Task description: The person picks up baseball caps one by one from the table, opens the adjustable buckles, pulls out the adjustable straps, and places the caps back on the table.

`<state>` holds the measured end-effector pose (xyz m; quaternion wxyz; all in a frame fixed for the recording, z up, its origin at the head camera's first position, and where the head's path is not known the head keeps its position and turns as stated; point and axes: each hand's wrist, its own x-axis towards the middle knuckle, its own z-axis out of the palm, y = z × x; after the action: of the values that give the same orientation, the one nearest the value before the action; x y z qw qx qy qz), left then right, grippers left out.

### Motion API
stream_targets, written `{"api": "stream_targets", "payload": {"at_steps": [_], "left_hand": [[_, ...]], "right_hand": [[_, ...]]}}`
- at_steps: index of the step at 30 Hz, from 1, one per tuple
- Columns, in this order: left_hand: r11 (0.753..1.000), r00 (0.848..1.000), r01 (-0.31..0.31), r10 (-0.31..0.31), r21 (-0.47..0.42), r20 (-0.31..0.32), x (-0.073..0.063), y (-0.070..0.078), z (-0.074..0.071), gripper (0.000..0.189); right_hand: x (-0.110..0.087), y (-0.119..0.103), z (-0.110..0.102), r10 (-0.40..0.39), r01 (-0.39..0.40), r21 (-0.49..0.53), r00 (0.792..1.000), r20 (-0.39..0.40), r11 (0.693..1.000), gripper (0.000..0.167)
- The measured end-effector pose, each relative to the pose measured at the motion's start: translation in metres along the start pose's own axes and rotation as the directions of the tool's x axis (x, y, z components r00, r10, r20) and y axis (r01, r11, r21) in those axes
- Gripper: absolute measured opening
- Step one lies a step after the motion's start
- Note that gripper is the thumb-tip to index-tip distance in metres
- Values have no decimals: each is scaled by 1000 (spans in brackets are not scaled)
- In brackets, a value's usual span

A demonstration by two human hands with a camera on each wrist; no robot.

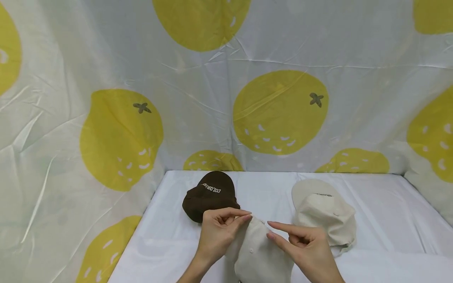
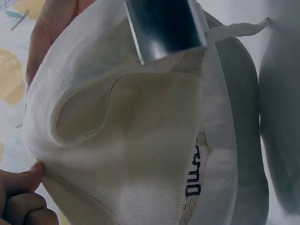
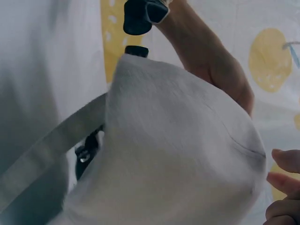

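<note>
A cream cap [image 1: 263,255] is held up at the front of the table, its crown toward the head camera. My left hand [image 1: 219,232] pinches the top edge of its crown between thumb and index finger. Beside that edge, my right hand [image 1: 308,245] has thumb and index finger apart, the other fingers bent. In the right wrist view the fingertips of the right hand [image 3: 286,187] lie close against the cap's side; contact cannot be made out. The left wrist view looks into the cap [image 2: 145,140], with dark lettering near its brim.
A dark brown cap [image 1: 212,194] with white lettering lies behind my left hand. Another cream cap [image 1: 327,210] lies behind my right hand, brim pointing back. White cloth covers the table [image 1: 382,212]; a lemon-patterned curtain [image 1: 198,98] hangs around it.
</note>
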<state>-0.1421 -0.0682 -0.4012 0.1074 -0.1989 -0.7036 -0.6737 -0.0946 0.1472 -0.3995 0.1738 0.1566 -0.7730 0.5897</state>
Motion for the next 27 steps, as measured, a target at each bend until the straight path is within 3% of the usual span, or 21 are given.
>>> {"api": "stream_targets", "payload": {"at_steps": [8, 27], "left_hand": [[1000, 1000, -17, 17, 25, 3, -2, 5, 5, 5], [1000, 999, -26, 26, -3, 45, -4, 8, 2, 6]], "right_hand": [[-6, 3, 11, 115, -112, 29, 989, -95, 993, 21], [-4, 12, 14, 68, -59, 61, 986, -152, 996, 14]]}}
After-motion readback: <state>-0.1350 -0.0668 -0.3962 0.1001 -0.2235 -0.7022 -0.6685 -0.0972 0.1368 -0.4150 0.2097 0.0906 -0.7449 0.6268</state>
